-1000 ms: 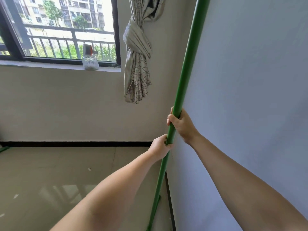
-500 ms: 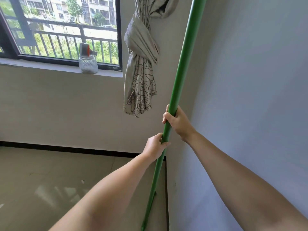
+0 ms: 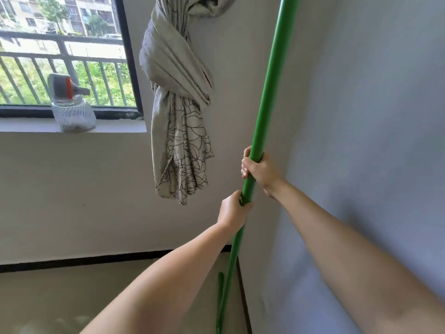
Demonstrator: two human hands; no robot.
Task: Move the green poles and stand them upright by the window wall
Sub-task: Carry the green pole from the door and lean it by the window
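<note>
A long green pole [image 3: 269,80] rises steeply in the room corner, leaning a little to the right, its top out of frame. My right hand [image 3: 258,168] grips it at mid-height. My left hand [image 3: 232,209] grips it just below. Its foot reaches the floor near the bottom edge, beside the black skirting. A second, thinner green pole [image 3: 219,292] lies on the floor next to that foot, only its end showing. The window wall [image 3: 84,189] is to the left of the corner.
A knotted patterned curtain [image 3: 179,104] hangs just left of the pole. A glass jar with a grey and orange lid [image 3: 72,109] stands on the window sill. The side wall [image 3: 361,141] is close on the right. Beige floor [image 3: 60,297] spreads at the lower left.
The view has closed in on the corner and tilted up. The pole stands nearer the corner, and both hands keep their grip at the same spots on it.
</note>
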